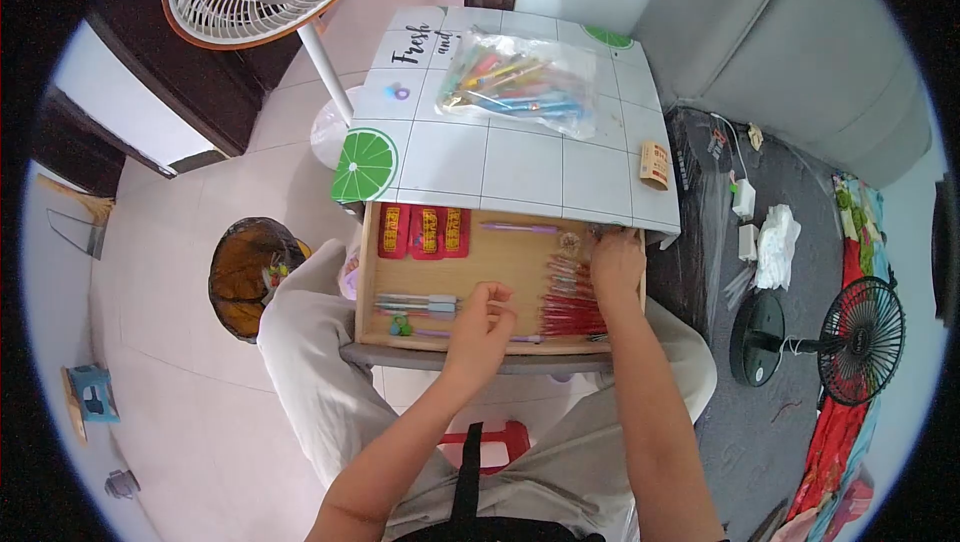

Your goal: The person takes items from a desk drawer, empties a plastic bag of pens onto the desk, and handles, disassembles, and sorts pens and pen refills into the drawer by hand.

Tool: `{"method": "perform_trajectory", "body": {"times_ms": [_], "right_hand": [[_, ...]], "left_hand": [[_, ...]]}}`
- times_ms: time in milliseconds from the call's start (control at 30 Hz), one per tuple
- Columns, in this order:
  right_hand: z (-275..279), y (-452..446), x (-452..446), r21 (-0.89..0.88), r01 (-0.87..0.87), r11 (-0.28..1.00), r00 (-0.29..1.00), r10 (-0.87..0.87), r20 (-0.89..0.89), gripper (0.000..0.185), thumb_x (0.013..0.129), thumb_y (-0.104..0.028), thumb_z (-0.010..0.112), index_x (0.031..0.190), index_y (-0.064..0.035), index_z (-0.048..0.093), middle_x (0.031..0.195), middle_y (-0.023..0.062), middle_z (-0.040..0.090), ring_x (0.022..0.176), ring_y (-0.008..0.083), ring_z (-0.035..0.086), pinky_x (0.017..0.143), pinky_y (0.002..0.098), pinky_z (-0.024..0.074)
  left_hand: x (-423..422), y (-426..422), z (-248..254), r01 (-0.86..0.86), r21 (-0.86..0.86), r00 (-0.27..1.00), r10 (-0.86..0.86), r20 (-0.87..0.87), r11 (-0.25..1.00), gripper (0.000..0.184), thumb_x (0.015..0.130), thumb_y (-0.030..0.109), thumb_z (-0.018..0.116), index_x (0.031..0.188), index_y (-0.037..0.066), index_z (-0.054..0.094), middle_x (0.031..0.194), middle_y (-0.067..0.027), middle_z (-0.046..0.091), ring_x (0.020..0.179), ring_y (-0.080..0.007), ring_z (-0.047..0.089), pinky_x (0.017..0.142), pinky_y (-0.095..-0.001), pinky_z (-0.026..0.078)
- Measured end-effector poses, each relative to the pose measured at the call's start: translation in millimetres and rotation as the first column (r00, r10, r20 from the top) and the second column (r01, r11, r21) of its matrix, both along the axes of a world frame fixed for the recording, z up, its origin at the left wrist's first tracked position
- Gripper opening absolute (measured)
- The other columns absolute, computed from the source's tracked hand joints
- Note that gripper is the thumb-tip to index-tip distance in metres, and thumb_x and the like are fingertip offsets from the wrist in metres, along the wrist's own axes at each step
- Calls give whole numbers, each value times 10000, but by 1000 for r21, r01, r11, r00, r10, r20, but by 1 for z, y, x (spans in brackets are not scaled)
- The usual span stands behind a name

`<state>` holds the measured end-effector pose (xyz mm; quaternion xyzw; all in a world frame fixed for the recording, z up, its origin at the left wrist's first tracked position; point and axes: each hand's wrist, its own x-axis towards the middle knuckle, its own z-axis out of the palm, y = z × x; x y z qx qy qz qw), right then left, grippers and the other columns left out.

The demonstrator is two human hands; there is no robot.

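An open wooden drawer (430, 275) sits below a white tabletop with lime prints. My left hand (483, 330) hovers over its middle, fingers curled apart and holding nothing visible. At the drawer's back right corner is my right hand (618, 264), its fingertips hidden near the table edge. Beside it lie several red pens (572, 314) and a small round clear item (569, 242). Red packets (428, 232) are at the back left, grey-capped pens (418, 304) at the front left, next to a green clip (401, 326). A purple pen (519, 228) lies near the back.
On the tabletop (440, 167) are a clear bag of pens (525, 87), a purple ring (402, 94) and a tan tag (654, 165). A white fan (322, 67) and a waste basket (245, 282) stand left; a black fan (860, 340) is on the right.
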<state>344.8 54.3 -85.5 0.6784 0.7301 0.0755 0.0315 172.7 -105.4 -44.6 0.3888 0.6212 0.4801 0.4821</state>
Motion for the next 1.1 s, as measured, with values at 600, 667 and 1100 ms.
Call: {"method": "perform_trajectory", "body": {"times_ms": [600,667,1100], "right_hand": [[-8,-10,24,2,-297,955,937,291,-193,427,663,-52,656,1080,-84,570,1162,140,507,1089,327,484,927,398,412],[-7,-13,25,77,-294,953,938,303,-170,427,669,-59,657,1085,-82,565,1173,142,501,1111,331,461,931,402,403],[99,-38,13,208,-239,948,628,315,-712,132,823,-155,580,839,-32,627,798,128,631,758,306,604,682,380,470]], "left_hand": [[28,28,-11,481,-113,583,-414,-699,869,472,816,301,562,1217,66,481,1313,-193,409,1187,-383,415,988,-426,354],[32,32,-15,603,-182,369,-473,-800,777,527,823,333,560,1280,96,445,1375,-186,342,1267,-389,318,1029,-443,308],[53,45,-41,739,-378,118,-660,-742,557,603,918,532,279,1351,125,381,1450,-128,243,1346,-336,179,1082,-472,179]]}}
